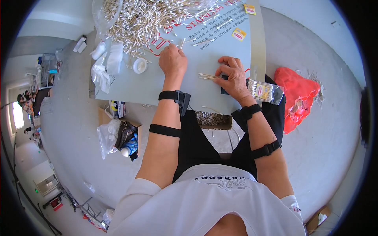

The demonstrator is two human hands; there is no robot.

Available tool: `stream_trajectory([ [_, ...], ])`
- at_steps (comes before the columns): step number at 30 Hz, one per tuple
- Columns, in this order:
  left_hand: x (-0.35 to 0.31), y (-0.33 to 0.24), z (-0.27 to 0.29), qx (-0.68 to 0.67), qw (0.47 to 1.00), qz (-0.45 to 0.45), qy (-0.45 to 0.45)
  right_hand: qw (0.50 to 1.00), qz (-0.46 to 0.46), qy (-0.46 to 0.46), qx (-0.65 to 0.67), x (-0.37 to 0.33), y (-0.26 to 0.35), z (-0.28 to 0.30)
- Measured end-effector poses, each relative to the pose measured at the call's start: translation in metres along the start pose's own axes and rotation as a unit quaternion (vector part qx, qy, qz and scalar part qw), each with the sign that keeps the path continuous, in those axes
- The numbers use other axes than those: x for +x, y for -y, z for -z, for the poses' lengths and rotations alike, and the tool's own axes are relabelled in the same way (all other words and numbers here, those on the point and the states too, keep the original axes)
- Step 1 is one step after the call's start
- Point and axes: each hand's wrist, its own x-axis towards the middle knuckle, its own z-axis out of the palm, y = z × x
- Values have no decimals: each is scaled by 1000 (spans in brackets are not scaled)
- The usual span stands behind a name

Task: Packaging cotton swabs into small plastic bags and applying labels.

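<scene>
A large heap of cotton swabs (138, 23) with wooden sticks covers the far left of the table. Near its edge, the fingers of my left hand (173, 62) are closed on a cotton swab (182, 42) whose tip sticks up beside them. Between thumb and fingers, my right hand (233, 76) pinches a small bundle of cotton swabs (206, 76) pointing left. By my right wrist, a clear packet of cotton swabs (260, 91) with a yellow label lies at the table's edge. A dark flat object (224, 87) is partly hidden under my right hand.
A round white container (140, 65) and white plastic bags (101, 76) sit at the table's left. Two yellow cards (238, 34) lie at the far right. A red bag (295, 98) rests right of the table; a cardboard box (134, 137) stands at lower left.
</scene>
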Motion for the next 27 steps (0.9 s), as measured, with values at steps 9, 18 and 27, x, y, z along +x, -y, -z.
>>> stream_trajectory([
  [9, 5, -3, -2, -117, 991, -68, -22, 1000, 8, -21, 0, -1, -4, 0],
  [18, 36, 2, -24, -27, 988, -149, 0, 1000, 3, -13, 9, -1, 2, 0],
  [27, 11, -37, -20, -79, 964, -250, 35, 999, 21, -31, 9, -1, -2, 0],
])
